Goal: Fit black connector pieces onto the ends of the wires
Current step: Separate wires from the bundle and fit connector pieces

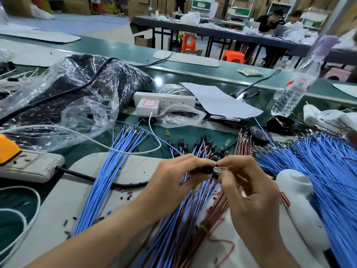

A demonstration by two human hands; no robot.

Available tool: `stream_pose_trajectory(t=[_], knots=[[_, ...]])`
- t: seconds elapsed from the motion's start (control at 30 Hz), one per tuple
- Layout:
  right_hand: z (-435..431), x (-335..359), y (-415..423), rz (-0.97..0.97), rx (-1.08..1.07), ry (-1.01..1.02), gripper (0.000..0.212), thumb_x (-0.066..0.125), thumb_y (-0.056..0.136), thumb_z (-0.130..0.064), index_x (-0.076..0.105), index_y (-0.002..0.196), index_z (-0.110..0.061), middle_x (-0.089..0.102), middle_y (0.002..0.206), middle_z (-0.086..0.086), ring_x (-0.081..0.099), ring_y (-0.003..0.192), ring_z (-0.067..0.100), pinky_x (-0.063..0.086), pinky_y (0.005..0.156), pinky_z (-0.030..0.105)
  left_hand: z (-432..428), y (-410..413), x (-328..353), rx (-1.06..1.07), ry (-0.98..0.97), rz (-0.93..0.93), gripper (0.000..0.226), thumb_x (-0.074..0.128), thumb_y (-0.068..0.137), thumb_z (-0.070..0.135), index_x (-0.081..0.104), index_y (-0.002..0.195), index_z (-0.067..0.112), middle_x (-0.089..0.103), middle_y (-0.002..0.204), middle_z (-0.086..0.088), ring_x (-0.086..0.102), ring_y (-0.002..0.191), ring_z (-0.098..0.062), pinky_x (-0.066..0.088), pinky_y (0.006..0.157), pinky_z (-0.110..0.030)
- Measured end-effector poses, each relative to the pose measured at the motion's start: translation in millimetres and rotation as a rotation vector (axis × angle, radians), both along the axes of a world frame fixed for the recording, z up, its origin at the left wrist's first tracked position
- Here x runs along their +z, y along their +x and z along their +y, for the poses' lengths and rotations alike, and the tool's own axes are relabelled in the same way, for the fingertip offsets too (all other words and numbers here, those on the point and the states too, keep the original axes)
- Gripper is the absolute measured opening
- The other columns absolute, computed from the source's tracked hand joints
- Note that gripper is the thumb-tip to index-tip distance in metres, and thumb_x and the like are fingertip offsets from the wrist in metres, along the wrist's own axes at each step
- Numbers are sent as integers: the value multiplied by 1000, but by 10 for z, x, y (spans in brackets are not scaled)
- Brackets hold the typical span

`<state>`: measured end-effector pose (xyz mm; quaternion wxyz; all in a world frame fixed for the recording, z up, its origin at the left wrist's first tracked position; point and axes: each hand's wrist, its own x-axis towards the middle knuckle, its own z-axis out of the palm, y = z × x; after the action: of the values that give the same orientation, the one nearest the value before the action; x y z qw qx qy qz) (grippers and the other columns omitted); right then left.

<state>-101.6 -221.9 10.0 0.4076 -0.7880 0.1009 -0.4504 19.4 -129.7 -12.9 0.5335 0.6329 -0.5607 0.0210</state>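
My left hand (173, 180) grips a black connector piece (206, 169) between thumb and fingers at the middle of the view. My right hand (249, 186) meets it fingertip to fingertip and pinches a wire end with a small clear part (220, 169). Below both hands lie mixed blue and brown wires (185, 219). Several wires fitted with black connectors (202, 146) fan out just beyond my fingers. A loose bundle of blue wires (116, 171) lies to the left, and a large pile of blue wires (318, 163) to the right.
A clear bag of black parts (81, 93) sits at the back left. White power strips (164, 99) (29, 165), a charger cable, a sheet of paper (218, 101), a plastic bottle (293, 89) and a white tool (297, 194) surround the work spot. People sit at a far table.
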Motion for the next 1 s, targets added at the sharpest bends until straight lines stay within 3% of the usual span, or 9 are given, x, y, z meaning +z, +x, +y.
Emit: stream_pose_trajectory(t=[0.13,0.37,0.57,0.7,0.77,0.87,1.0], knots=[[-12,-1,-12,-5,26,179,13,60,81,-14,63,78,-27,64,67,0,58,55,12,48,53,21,-4,-6,-4,6,16,-32,26,65,85,17,69,110,10,68,91,1,64,82,-8,52,74,-27],[-48,22,-5,-30,81,291,17,56,79,-9,65,75,-22,56,59,15,50,48,19,44,47,22,-3,23,-18,25,9,-67,27,68,83,11,69,110,9,66,89,4,59,78,0,50,74,-17],[-62,0,-6,41,42,185,18,61,77,-10,62,74,-28,61,62,2,53,51,8,45,51,15,7,6,-3,5,33,-30,26,67,84,14,69,110,8,66,88,0,61,77,-9,51,72,-25],[-92,2,-1,107,-21,-38,8,61,77,-25,60,82,-31,63,71,-8,59,60,9,49,58,21,20,38,-8,30,58,-51,28,65,84,21,70,109,11,64,84,-1,55,74,-11,48,69,-28],[-111,20,1,126,6,-98,10,60,78,-24,60,85,-32,64,76,-10,62,64,8,50,61,17,26,48,2,35,71,-85,27,65,83,23,71,108,12,63,82,1,50,75,-11,44,69,-25],[-133,15,0,164,43,-5,17,66,78,-13,61,83,-29,66,72,-12,63,61,4,49,59,12,13,47,1,26,118,-109,26,66,83,23,72,106,13,65,82,3,45,77,-11,42,70,-24],[-167,11,-17,216,109,147,27,70,81,3,65,75,-23,65,65,-4,58,53,5,50,53,17,8,62,-8,20,139,-85,26,65,82,26,72,103,13,57,81,17,42,79,-7,39,72,-18]])
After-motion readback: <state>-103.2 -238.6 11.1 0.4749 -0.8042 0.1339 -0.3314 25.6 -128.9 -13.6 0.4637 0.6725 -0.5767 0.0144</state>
